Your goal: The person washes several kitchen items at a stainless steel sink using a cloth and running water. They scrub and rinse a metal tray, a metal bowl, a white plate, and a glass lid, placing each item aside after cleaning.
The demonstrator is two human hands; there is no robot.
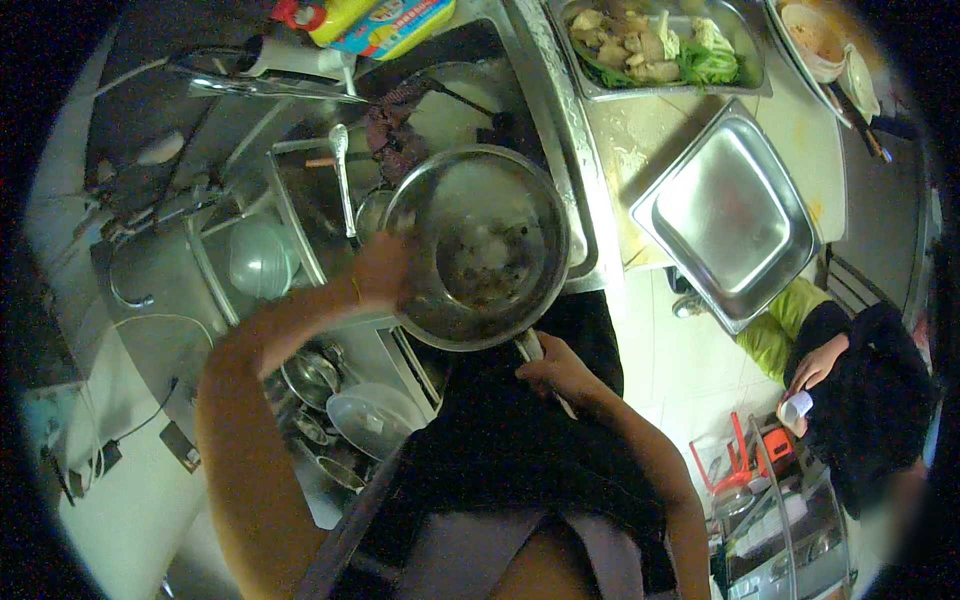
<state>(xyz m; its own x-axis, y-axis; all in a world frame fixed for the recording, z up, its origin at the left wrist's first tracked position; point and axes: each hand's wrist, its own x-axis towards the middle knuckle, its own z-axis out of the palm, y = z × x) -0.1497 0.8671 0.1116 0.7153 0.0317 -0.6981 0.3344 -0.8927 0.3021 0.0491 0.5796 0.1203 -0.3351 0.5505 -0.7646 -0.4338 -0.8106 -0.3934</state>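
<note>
A round metal frying pan [491, 247] with dark marks on its inner bottom is held in front of my body, over the near edge of the sink [574, 187]. My right hand [559, 371] grips the pan's handle [530, 346]. My left hand [384, 270] is blurred at the pan's left rim; whether its fingers grip the rim does not show. Behind the pan, a dark reddish cloth [390, 135] hangs at the sink, partly over a large pale round vessel [457, 105]. A metal-handled utensil [341, 176] lies left of the pan.
Right of the sink, a steel tray [724, 217] juts over the counter edge, near a tray of vegetables [660, 49]. A yellow bottle [375, 22] stands behind the sink. Bowls [262, 259] and pots [311, 379] fill the left side. Another person [862, 397] holds a white cup at right.
</note>
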